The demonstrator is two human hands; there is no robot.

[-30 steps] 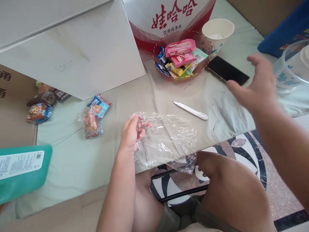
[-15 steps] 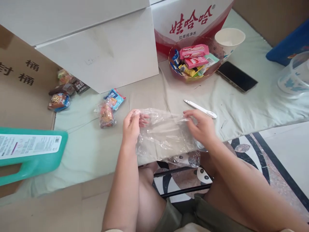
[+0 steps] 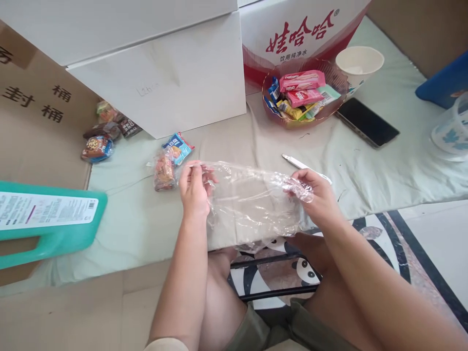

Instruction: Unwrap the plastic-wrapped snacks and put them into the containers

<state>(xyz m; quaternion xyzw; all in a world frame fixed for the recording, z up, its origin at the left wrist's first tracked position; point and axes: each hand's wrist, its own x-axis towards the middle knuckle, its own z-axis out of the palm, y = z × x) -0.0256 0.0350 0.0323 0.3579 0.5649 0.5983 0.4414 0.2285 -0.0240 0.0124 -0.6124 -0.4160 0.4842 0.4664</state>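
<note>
The left hand point(image 3: 193, 187) pinches the left end of a clear plastic bag point(image 3: 248, 207) between fingertips and thumb, and the right hand point(image 3: 316, 197) grips the bunched right end in a closed fist, so the film is stretched flat between them. The bag hangs just over the near edge of the pale green cloth point(image 3: 365, 161) that covers the low surface, its lower part drooping past that edge toward the person's knees.

Just beyond the right hand a white pen-like tool point(image 3: 292, 160) lies on the cloth, partly hidden by the knuckles. Left of the left hand sits a small bag of snacks point(image 3: 166, 165); farther left, by the cardboard, lie more wrapped snacks point(image 3: 98, 146). Toward the far edge stand a bowl of wrapped sweets point(image 3: 281, 119), a paper cup point(image 3: 360, 66) and a dark phone point(image 3: 367, 127), with a white box point(image 3: 164, 83) at the far left. A teal jug point(image 3: 51, 222) lies at the left edge.

The film looks thin and slippery, so pulling the ends apart too hard could probably tear it, and the light left pinch could let its end slide free. The right hand is also close enough to the tool to knock it.
</note>
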